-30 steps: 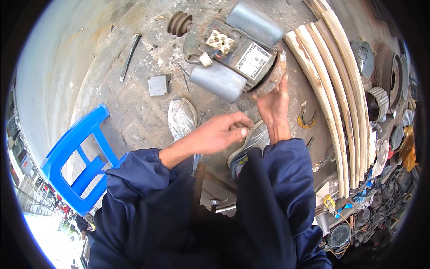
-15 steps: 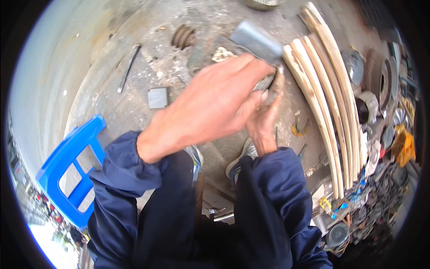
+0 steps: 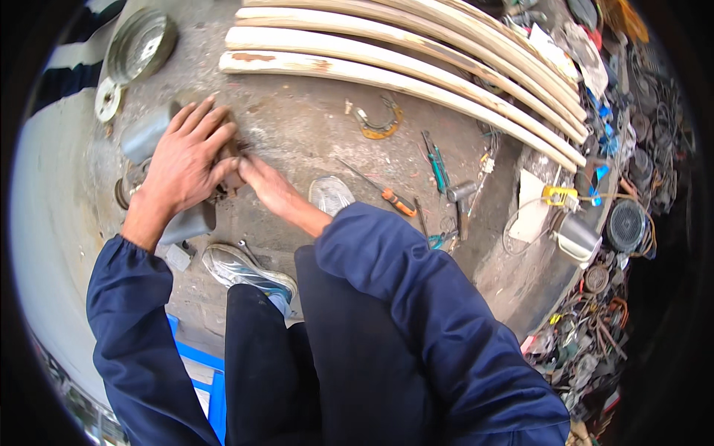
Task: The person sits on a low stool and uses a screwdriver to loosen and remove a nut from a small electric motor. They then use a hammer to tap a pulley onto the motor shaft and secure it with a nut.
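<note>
On the left, my left hand (image 3: 182, 160) lies over a brownish metal part (image 3: 227, 143), its fingers bent across the top and its thumb at the near side. My right hand (image 3: 269, 187) reaches in from the right and meets the same part beside my left thumb; its fingertips are hidden. Two smooth grey rounded pieces show around my left hand, one grey piece (image 3: 149, 134) beyond it and another grey piece (image 3: 192, 223) nearer my shoe. Whether they join the brownish part is hidden by my hand.
Long pale wooden poles (image 3: 387, 78) lie across the far floor. An orange-handled screwdriver (image 3: 398, 201), pliers (image 3: 436, 163), a hammer (image 3: 462, 195) and a yellow-and-grey C-shaped tool (image 3: 381, 123) lie right of my hands. A round metal pan (image 3: 141, 46) stands far left; scrap heaps (image 3: 587, 334) line the right.
The view has swung, so the poles run across the top instead of down the right. Both hands now appear farther left, and the left hand's fingers show spread over the part.
</note>
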The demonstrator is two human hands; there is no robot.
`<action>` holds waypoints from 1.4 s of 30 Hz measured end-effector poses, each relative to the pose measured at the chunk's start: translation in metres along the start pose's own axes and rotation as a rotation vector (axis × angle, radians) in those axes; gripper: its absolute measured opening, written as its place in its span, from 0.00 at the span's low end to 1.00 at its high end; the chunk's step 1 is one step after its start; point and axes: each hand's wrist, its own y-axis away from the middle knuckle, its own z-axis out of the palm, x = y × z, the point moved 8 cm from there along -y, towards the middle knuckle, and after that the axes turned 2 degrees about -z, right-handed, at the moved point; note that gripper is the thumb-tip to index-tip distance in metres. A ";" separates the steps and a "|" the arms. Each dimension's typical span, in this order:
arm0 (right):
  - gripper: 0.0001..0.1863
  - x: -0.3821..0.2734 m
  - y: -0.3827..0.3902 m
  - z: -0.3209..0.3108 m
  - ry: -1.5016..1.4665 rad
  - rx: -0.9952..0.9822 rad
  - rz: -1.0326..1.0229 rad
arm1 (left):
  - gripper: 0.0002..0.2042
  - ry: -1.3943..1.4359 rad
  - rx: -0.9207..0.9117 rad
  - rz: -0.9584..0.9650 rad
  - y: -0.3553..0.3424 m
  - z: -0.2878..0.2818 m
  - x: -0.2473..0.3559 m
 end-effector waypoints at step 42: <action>0.11 0.003 0.050 -0.012 -0.483 0.058 0.598 | 0.24 -0.123 0.182 -0.076 0.009 -0.007 -0.006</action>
